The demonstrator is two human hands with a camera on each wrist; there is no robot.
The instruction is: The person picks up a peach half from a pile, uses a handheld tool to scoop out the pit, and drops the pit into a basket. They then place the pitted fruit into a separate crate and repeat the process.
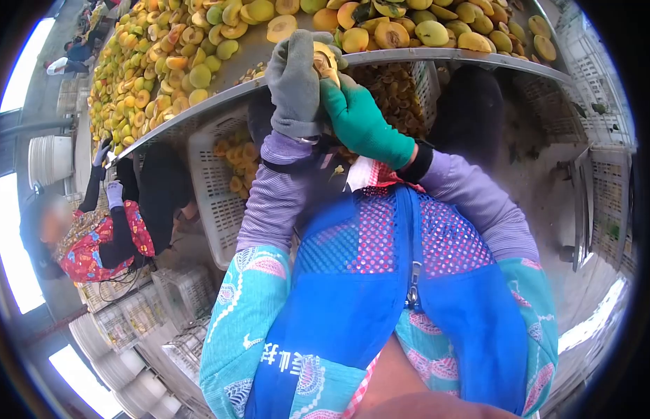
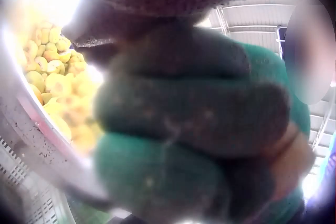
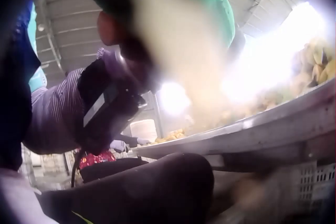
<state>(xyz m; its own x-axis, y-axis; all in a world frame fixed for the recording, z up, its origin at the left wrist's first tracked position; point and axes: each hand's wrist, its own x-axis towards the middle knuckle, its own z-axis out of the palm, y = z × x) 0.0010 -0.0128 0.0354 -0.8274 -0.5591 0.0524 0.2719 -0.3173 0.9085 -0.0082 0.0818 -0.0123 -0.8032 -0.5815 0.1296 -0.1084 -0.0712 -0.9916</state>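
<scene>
In the head view, a yellow peach [image 1: 325, 61] with its cut, brownish inner side showing is held over the table's front edge. My left hand [image 1: 295, 87], in a grey glove, grips it from the left. From the lower right, my green-gloved right hand [image 1: 370, 124] pinches its lower edge with curled fingers. In the left wrist view, the left hand's grey fingers [image 2: 194, 113] fill the middle, against the green glove [image 2: 157, 171]. In the right wrist view, the green glove [image 3: 215, 3] is partly hidden behind a blurred pale shape.
Many whole and halved peaches [image 1: 157, 77] cover the metal-rimmed table [image 1: 248, 87]. Below its edge, white crates [image 1: 216, 188] hold fruit pieces. A seated person [image 1: 105, 241] works at the left; stacked crates [image 1: 604, 188] stand at the right.
</scene>
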